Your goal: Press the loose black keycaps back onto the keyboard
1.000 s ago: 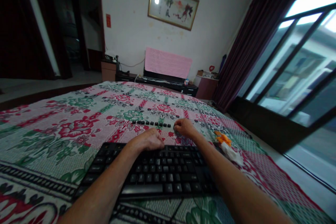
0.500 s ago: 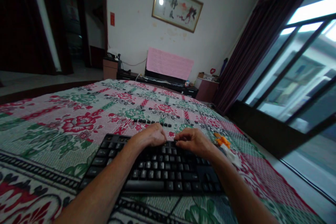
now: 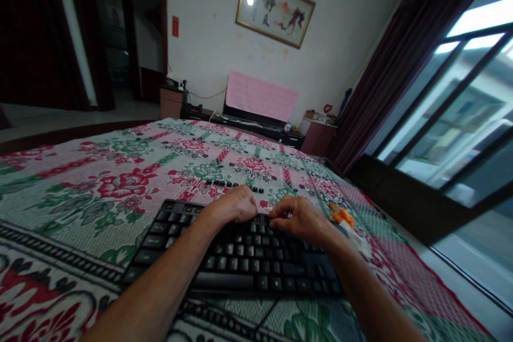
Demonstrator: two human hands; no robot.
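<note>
A black keyboard (image 3: 224,280) lies on the flowered cloth in front of me, and its top row shows bare spots where keycaps are off. My left hand (image 3: 240,204) is closed, knuckles up, with its fingertips down at the keyboard's top edge; what they hold, if anything, is hidden. Just right of it, my right hand (image 3: 295,216) has thumb and forefinger drawn together at the same top row. Whether a key is between those fingertips is too small to tell. Beyond my hands, several loose black keycaps (image 3: 222,184) sit in a line, partly covered by my left hand.
An orange item (image 3: 342,217) and a white cloth (image 3: 359,241) lie beside my right forearm. The patterned cloth (image 3: 116,214) spreads over the whole surface. Farther off stand a low black cabinet, a pink-covered screen (image 3: 260,96) and a window with dark curtains (image 3: 385,59).
The view has shifted slightly, so the room sits a little farther right. Both hands stay at the keyboard's top row with nearly the same finger pose.
</note>
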